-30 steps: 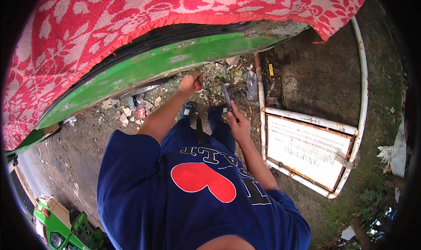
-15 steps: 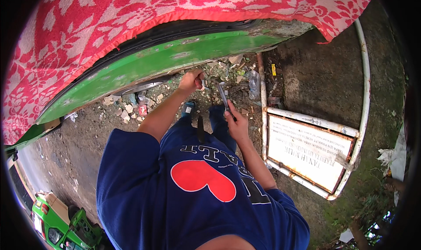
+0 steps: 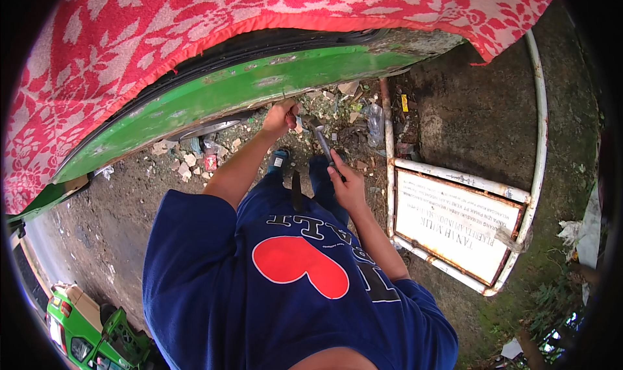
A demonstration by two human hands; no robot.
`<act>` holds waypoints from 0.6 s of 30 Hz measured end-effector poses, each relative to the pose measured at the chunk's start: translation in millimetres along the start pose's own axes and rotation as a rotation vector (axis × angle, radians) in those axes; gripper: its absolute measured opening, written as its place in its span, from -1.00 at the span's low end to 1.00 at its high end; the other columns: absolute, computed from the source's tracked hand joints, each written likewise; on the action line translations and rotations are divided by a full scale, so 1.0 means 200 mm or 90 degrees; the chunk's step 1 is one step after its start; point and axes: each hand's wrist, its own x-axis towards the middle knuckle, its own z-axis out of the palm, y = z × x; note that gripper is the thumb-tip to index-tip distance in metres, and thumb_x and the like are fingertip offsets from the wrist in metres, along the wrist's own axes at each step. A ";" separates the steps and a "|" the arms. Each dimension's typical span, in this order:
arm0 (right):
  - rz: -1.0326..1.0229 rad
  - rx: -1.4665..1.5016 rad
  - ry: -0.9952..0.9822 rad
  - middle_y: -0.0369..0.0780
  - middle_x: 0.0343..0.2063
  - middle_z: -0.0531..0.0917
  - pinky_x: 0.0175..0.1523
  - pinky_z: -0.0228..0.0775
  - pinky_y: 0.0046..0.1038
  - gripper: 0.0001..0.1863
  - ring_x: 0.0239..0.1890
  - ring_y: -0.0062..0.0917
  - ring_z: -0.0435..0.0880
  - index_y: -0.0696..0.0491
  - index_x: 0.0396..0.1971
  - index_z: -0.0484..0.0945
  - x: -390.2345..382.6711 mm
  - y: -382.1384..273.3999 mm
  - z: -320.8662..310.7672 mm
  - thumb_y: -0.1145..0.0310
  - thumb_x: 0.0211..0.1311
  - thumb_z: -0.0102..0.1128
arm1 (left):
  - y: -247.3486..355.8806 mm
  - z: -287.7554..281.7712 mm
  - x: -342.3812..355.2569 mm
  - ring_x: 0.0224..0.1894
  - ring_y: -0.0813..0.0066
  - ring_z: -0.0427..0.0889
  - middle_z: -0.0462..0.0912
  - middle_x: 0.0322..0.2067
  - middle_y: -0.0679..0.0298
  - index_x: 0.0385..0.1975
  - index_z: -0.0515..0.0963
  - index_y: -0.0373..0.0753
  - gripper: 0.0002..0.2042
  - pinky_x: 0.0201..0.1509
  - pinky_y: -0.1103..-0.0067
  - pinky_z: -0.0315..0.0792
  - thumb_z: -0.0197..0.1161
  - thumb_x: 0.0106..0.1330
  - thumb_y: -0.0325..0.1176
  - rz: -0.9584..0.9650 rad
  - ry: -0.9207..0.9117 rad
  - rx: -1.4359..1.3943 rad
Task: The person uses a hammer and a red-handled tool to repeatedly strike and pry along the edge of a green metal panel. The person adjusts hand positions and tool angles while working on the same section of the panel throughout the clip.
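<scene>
My left hand is closed in a fist by the lower edge of the green body panel. A red-ended tool pokes out of that fist; most of it is hidden, so its kind is unclear. To the right, my right hand wraps round the grip of a hammer. The hammer's head points up toward my left fist, with a small gap between them. The panel's green paint is chipped in places.
A red and pink floral cloth drapes over the panel. Broken tile pieces and rubbish litter the ground by my feet. On the right leans a rusty white metal frame with a sign board. A green vehicle stands at lower left.
The hammer and my right hand have shifted slightly left, bringing the hammer's head closer to my left fist. My left hand stays near the panel edge.
</scene>
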 end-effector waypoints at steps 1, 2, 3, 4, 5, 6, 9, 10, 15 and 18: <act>-0.061 -0.026 0.023 -0.11 -0.46 0.65 -0.26 0.44 -0.41 -0.55 -0.47 -0.36 0.62 -0.04 0.21 0.50 -0.01 0.01 0.01 0.35 0.32 0.19 | 0.01 0.00 0.00 -0.69 0.45 0.36 0.38 -0.70 0.29 -0.57 0.33 -0.28 -0.78 -0.57 0.53 0.28 0.18 0.31 -0.46 -0.018 -0.007 0.005; -0.126 -0.052 0.043 -0.11 -0.48 0.63 -0.28 0.43 -0.38 -0.56 -0.48 -0.34 0.61 -0.04 0.21 0.50 -0.01 0.02 0.02 0.35 0.31 0.19 | -0.01 0.00 0.01 -0.60 0.28 0.43 0.44 -0.64 0.20 -0.54 0.37 -0.26 -0.82 -0.48 0.44 0.32 0.20 0.28 -0.43 -0.066 -0.033 -0.005; -0.191 -0.077 0.064 -0.10 -0.51 0.61 -0.30 0.42 -0.36 -0.56 -0.49 -0.31 0.61 -0.04 0.20 0.51 -0.01 0.03 0.03 0.35 0.31 0.19 | -0.04 0.00 0.01 -0.51 0.11 0.50 0.51 -0.59 0.12 -0.50 0.41 -0.25 -0.85 -0.40 0.35 0.37 0.21 0.25 -0.40 -0.114 -0.059 -0.015; -0.172 -0.119 0.040 -0.11 -0.52 0.59 -0.31 0.42 -0.35 -0.57 -0.50 -0.30 0.60 -0.03 0.19 0.51 0.01 0.04 0.05 0.35 0.31 0.19 | -0.07 0.00 0.02 -0.41 -0.06 0.57 0.58 -0.53 0.04 -0.47 0.44 -0.24 -0.88 -0.32 0.26 0.41 0.22 0.21 -0.37 -0.161 -0.085 -0.026; -0.150 -0.161 0.014 -0.11 -0.54 0.58 -0.32 0.41 -0.33 -0.57 -0.50 -0.29 0.59 -0.02 0.19 0.51 0.02 0.03 0.07 0.34 0.31 0.18 | -0.09 0.01 0.03 -0.48 0.07 0.51 0.52 -0.58 0.08 -0.48 0.44 -0.26 -0.86 -0.38 0.35 0.38 0.20 0.25 -0.37 -0.133 -0.072 -0.040; -0.127 -0.204 -0.013 -0.11 -0.56 0.56 -0.33 0.41 -0.32 -0.58 -0.51 -0.27 0.58 -0.01 0.18 0.52 0.04 0.03 0.09 0.34 0.32 0.18 | -0.12 0.01 0.06 -0.55 0.21 0.45 0.47 -0.63 0.13 -0.50 0.43 -0.29 -0.83 -0.43 0.43 0.36 0.18 0.29 -0.37 -0.105 -0.059 -0.055; -0.111 -0.096 0.010 -0.13 -0.56 0.54 -0.35 0.40 -0.36 -0.57 -0.55 -0.36 0.54 -0.02 0.21 0.49 0.13 0.04 0.15 0.33 0.34 0.16 | -0.21 0.04 -0.01 -0.60 0.38 0.42 0.44 -0.65 0.17 -0.50 0.43 -0.32 -0.82 -0.47 0.51 0.33 0.15 0.31 -0.37 -0.064 0.039 0.050; -0.091 -0.078 0.005 -0.13 -0.56 0.55 -0.35 0.40 -0.38 -0.56 -0.55 -0.38 0.54 -0.03 0.22 0.48 0.15 0.04 0.15 0.33 0.34 0.15 | -0.25 0.04 -0.04 -0.59 0.39 0.43 0.45 -0.64 0.17 -0.48 0.44 -0.32 -0.82 -0.46 0.51 0.33 0.15 0.30 -0.37 -0.057 0.085 0.113; -0.001 -0.026 0.031 -0.14 -0.58 0.57 -0.33 0.39 -0.51 -0.53 -0.56 -0.54 0.51 -0.05 0.25 0.45 0.05 0.03 0.00 0.35 0.34 0.16 | 0.02 -0.02 -0.04 -0.62 0.42 0.38 0.36 -0.62 0.17 -0.54 0.37 -0.30 -0.85 -0.52 0.50 0.26 0.18 0.25 -0.54 -0.003 -0.024 -0.027; 0.023 -0.028 0.034 -0.14 -0.59 0.56 -0.35 0.39 -0.53 -0.53 -0.58 -0.59 0.49 -0.06 0.23 0.48 0.03 0.05 -0.02 0.35 0.32 0.19 | 0.08 -0.05 -0.03 -0.63 0.42 0.38 0.38 -0.61 0.18 -0.54 0.38 -0.30 -0.85 -0.53 0.50 0.26 0.18 0.25 -0.54 0.010 -0.034 -0.032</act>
